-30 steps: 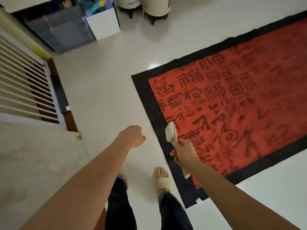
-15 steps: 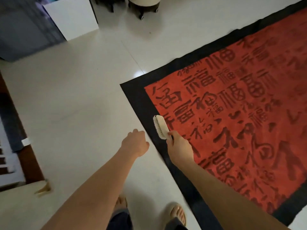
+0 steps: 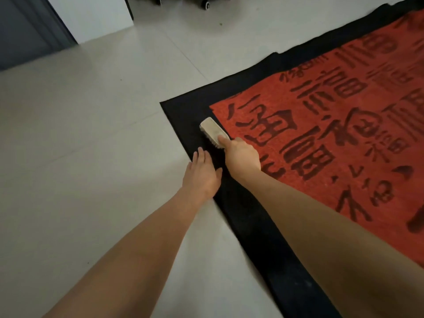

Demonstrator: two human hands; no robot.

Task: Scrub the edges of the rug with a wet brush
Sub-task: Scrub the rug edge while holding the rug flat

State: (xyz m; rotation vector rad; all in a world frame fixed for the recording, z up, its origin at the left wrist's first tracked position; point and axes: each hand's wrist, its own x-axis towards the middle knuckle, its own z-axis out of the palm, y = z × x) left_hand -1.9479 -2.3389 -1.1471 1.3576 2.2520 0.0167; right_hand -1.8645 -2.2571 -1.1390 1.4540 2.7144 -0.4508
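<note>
A red rug [image 3: 321, 125] with dark characters and a black border lies on the pale tiled floor. Its near left corner is in the middle of the view. A pale wooden scrub brush [image 3: 212, 130] sits bristles down on the black border just below that corner. My right hand [image 3: 241, 157] grips the brush's near end, with the forefinger laid along its back. My left hand [image 3: 203, 174] lies flat with straight fingers across the rug's outer edge, just left of the brush.
Pale floor tiles [image 3: 91, 145] spread to the left of the rug. A white cabinet panel [image 3: 96, 17] and a dark grey one [image 3: 27, 33] stand at the top left. Black castor wheels [image 3: 204, 3] show at the top edge.
The view has dropped much closer to the floor. The brush has come down from the air onto the black border. My left hand has opened from a fist and now lies flat on the rug's edge.
</note>
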